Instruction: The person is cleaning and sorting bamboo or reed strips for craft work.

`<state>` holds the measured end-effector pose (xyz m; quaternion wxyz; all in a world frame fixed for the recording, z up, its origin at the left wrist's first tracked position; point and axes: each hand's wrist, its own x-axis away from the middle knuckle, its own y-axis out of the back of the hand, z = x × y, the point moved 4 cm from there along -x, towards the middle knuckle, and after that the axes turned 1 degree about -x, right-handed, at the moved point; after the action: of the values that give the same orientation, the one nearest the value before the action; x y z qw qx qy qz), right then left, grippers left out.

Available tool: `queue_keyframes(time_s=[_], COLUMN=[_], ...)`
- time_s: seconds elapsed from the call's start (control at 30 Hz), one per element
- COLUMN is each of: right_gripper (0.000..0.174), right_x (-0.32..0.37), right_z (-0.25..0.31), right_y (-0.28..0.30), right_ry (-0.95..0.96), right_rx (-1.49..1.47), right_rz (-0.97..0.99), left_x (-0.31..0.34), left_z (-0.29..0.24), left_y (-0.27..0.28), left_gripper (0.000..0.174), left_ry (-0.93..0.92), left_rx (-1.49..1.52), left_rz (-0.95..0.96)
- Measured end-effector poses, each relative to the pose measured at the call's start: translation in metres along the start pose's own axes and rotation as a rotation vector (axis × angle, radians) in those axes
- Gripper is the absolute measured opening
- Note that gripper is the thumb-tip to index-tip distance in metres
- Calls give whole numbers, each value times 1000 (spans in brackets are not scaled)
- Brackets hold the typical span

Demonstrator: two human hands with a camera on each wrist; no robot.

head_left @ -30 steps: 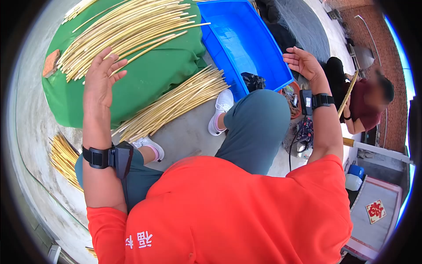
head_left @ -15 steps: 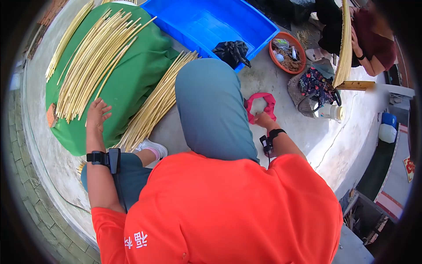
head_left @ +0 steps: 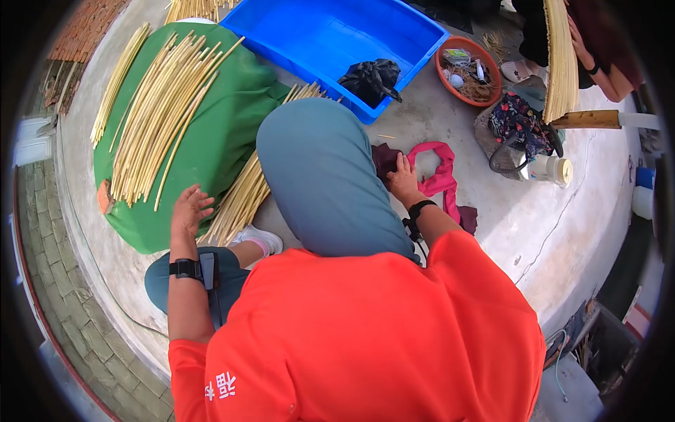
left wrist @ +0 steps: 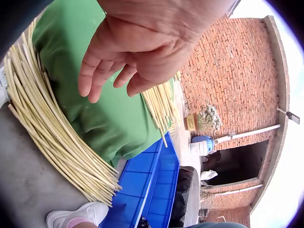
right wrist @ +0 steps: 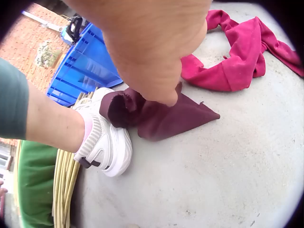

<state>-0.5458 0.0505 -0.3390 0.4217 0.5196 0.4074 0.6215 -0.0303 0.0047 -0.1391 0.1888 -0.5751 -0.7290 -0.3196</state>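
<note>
On the right of my raised knee, my right hand [head_left: 403,184] pinches a dark maroon cloth [right wrist: 166,121] low over the concrete floor. Its fingertips are mostly hidden in the right wrist view, where the thumb side lies across the bunched folds. Just beyond that hand, a bright pink cloth strip [head_left: 443,172] lies looped on the floor. My left hand [head_left: 188,212] hangs in the air with loosely bent fingers and nothing in it. Near it are a green cloth-covered mound [head_left: 218,105] and a row of pale thin sticks [head_left: 158,119] spread over the top.
A second bundle of sticks [left wrist: 57,133] lies on the floor beside my white shoe [right wrist: 116,147]. Ahead are a blue tub [head_left: 309,42] with a black plastic bag [head_left: 370,81] on its edge and an orange basin [head_left: 467,70]. Another person's hand [head_left: 578,46] is beside upright pale strips [head_left: 559,60].
My right hand has come down from the air to the pink cloth, then moved left onto the maroon cloth. The left hand has lowered, drawing back from the sticks. The view has turned.
</note>
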Motion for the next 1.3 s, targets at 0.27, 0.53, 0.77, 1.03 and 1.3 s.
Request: queue_keyframes(time_s=[0.27, 0.53, 0.77, 1.03, 1.3], right_gripper=[16, 11, 29, 59, 60], right_x=[-43, -33, -20, -60, -108], right_z=[-23, -5, 129, 273, 306], right_y=[13, 294, 505, 520, 385], right_ry=[-64, 234, 683, 957, 469], right_rx=[-606, -1208, -1618, -1965, -2016], right_rz=[45, -299, -220, 107, 515], left_x=[31, 19, -38, -92, -113], left_z=[-19, -79, -86, -58, -24], left_y=[3, 34, 78, 103, 111], left_gripper=[46, 39, 37, 53, 51], left_ry=[-14, -199, -157, -286, -470], left_rx=[71, 5, -249, -1032, -1269], left_rz=[-73, -79, -216, -394, -777])
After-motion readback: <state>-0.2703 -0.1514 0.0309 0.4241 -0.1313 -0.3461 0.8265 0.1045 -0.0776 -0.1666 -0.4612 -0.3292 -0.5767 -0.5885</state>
